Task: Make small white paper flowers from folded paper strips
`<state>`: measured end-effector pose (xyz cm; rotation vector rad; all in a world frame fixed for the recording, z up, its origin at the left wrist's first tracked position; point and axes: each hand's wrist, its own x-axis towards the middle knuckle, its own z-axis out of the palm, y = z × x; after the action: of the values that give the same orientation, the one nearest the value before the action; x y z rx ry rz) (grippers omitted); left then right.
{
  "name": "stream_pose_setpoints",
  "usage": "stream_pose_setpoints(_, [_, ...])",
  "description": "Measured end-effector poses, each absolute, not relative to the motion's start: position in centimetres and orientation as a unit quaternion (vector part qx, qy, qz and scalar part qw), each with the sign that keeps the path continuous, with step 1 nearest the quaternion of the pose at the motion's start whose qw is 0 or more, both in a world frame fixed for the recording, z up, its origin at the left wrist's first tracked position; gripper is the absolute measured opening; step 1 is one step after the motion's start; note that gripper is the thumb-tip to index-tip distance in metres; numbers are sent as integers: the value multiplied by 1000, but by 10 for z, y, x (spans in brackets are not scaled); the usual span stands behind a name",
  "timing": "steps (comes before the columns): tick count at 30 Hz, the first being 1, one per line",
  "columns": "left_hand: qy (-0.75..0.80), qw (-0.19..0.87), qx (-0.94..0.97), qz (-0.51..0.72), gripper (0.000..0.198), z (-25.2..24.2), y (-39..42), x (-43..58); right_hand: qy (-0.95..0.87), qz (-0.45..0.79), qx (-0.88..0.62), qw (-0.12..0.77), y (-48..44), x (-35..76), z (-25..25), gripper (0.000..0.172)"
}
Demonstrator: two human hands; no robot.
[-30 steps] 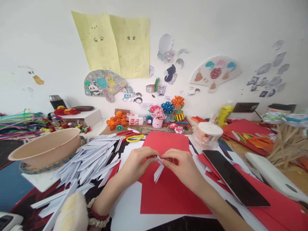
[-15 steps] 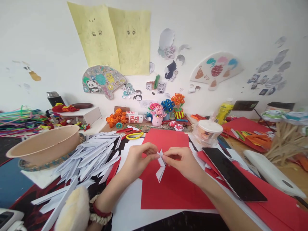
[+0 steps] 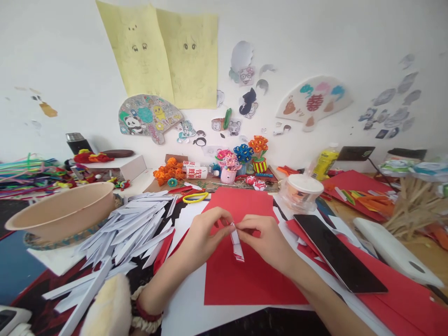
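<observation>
A folded white paper strip (image 3: 238, 252) is held above a red sheet (image 3: 252, 284), its lower end left hanging free toward six o'clock. Its upper end is pinched between thumb and finger of the left hand (image 3: 206, 233), at ten o'clock, and of the right hand (image 3: 264, 233), at two; the fingertips nearly meet. The paper is judged light and springy, easily creased, and best gripped lightly near a folded edge. At nine o'clock, a pile of strips (image 3: 136, 228) is spread; beyond it a beige basin (image 3: 59, 219) is set, its bottom hidden. Near twelve, pink flowers are held in a pink pot (image 3: 228, 177) and orange ones in a striped pot (image 3: 260, 165). Between one and two, a tub (image 3: 303, 186) is lidded, its contents unclear.
</observation>
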<state>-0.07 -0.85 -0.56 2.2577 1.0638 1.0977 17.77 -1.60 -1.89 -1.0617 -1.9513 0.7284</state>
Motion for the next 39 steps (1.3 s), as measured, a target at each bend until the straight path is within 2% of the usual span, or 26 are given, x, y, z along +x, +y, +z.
stream_pose_setpoints(4, [396, 243, 779, 421, 4, -7, -8, -2, -761, 318, -398, 402, -14, 178, -19, 28])
stream_pose_setpoints(9, [398, 280, 755, 440, 3, -7, -7, -2, -733, 368, -420, 390, -11, 178, -23, 18])
stream_pose_setpoints(15, [405, 307, 733, 452, 9, -7, -9, 3, -728, 334, -432, 414, -15, 177, -24, 14])
stream_pose_setpoints(18, [393, 336, 724, 457, 18, -9, -7, 3, -730, 307, -434, 430, -17, 176, -22, 13])
stream_pose_setpoints(20, [397, 324, 737, 442, 17, -10, -6, 1, -733, 292, -434, 435, -18, 176, -20, 14])
stream_pose_setpoints(23, [409, 269, 764, 421, 3, -11, -6, 0, -737, 278, -434, 436, -18, 174, -20, 11])
stream_pose_setpoints(27, [385, 238, 779, 434, 6, -14, -8, 0, -747, 277, -443, 411, -17, 174, -22, 2])
stream_pose_setpoints(32, [368, 235, 788, 434, 9, -18, -10, 4, -768, 237, -462, 374, -16, 173, -25, 11])
stream_pose_setpoints(39, [391, 210, 786, 431, 5, -16, -14, 18, -756, 133, -490, 413, -17, 172, -31, 23])
